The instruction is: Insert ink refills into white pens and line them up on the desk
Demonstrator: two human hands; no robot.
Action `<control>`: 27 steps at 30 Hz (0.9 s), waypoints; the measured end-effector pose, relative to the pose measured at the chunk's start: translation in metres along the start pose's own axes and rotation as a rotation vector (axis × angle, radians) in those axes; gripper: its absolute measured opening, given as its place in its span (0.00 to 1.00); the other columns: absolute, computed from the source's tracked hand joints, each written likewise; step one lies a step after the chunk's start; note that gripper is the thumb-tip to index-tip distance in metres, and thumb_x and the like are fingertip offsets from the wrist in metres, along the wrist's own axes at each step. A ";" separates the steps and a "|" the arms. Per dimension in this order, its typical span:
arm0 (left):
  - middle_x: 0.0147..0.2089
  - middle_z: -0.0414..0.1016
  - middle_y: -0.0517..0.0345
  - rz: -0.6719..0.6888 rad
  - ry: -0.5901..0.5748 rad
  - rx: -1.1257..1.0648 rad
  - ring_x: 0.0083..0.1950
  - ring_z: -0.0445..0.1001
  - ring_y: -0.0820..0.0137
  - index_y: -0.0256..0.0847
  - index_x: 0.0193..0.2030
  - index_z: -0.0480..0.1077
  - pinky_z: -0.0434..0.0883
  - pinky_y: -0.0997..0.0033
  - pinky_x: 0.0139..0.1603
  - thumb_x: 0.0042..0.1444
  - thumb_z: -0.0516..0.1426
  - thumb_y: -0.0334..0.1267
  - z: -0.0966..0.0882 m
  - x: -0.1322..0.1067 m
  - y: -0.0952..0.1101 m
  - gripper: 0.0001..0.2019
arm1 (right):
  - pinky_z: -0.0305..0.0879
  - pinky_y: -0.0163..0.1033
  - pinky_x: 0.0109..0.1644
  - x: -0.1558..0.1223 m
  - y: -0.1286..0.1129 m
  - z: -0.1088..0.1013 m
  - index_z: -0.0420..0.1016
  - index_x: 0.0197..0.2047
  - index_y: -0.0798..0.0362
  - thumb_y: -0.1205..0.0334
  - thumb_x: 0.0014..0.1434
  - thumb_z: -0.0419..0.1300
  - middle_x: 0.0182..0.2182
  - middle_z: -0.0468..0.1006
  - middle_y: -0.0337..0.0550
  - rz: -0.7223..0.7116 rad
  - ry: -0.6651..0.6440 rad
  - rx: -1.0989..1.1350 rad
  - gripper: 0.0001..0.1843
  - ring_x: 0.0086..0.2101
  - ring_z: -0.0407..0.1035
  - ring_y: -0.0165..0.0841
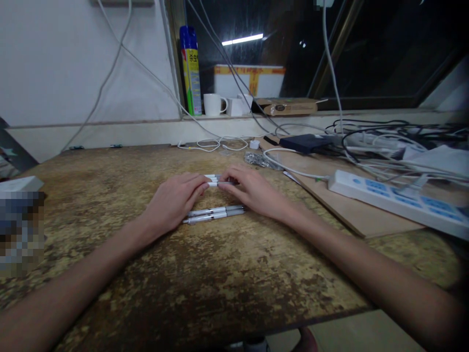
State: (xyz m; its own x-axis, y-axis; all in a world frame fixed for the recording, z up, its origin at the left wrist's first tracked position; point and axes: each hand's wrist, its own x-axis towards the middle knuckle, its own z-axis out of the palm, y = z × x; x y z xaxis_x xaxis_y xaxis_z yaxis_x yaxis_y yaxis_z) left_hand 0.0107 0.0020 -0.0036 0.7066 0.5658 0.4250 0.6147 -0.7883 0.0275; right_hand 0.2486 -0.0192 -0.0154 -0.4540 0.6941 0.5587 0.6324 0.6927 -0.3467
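Observation:
Several white-and-grey pens (211, 180) lie side by side across the middle of the worn table, partly covered by my fingers. My left hand (179, 198) closes on their left ends, thumb and fingers together. At the right ends, my right hand (247, 188) has its fingers curled over the same pens. Closer to me, two more pens (216, 213) rest parallel on the tabletop, just below both hands. The left tips of these two come up against the underside of my left hand.
A white power strip (395, 198) sits on a brown board (351, 215) at right, with tangled cables (370, 142) behind. A clear bag of small metal pieces (256, 159) lies beyond my right hand. A spray can (190, 73) and white mug (213, 104) stand on the sill.

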 end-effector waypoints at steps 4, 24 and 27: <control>0.53 0.80 0.50 -0.011 0.005 0.022 0.53 0.76 0.59 0.40 0.55 0.74 0.68 0.59 0.54 0.76 0.44 0.44 -0.001 0.001 0.003 0.19 | 0.64 0.42 0.48 -0.001 0.000 0.002 0.72 0.46 0.52 0.59 0.67 0.62 0.42 0.77 0.46 0.018 0.062 0.052 0.07 0.43 0.69 0.38; 0.44 0.81 0.55 -0.081 0.019 -0.081 0.46 0.77 0.61 0.42 0.45 0.75 0.69 0.62 0.49 0.76 0.45 0.46 -0.004 -0.001 0.003 0.19 | 0.64 0.43 0.53 0.001 -0.004 0.001 0.76 0.46 0.52 0.59 0.69 0.59 0.44 0.79 0.46 0.041 0.057 0.119 0.07 0.47 0.71 0.38; 0.47 0.82 0.55 -0.076 0.024 -0.084 0.49 0.77 0.61 0.43 0.47 0.76 0.69 0.61 0.52 0.75 0.45 0.46 -0.005 -0.001 0.003 0.19 | 0.65 0.43 0.52 0.001 -0.005 0.000 0.75 0.47 0.52 0.63 0.66 0.61 0.45 0.78 0.45 0.014 0.092 0.145 0.07 0.46 0.71 0.38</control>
State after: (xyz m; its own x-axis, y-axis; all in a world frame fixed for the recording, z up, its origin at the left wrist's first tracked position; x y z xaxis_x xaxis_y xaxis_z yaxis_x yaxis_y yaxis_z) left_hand 0.0101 -0.0025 0.0001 0.6500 0.6195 0.4401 0.6340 -0.7614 0.1354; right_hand 0.2448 -0.0221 -0.0132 -0.3816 0.6879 0.6174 0.5380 0.7085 -0.4568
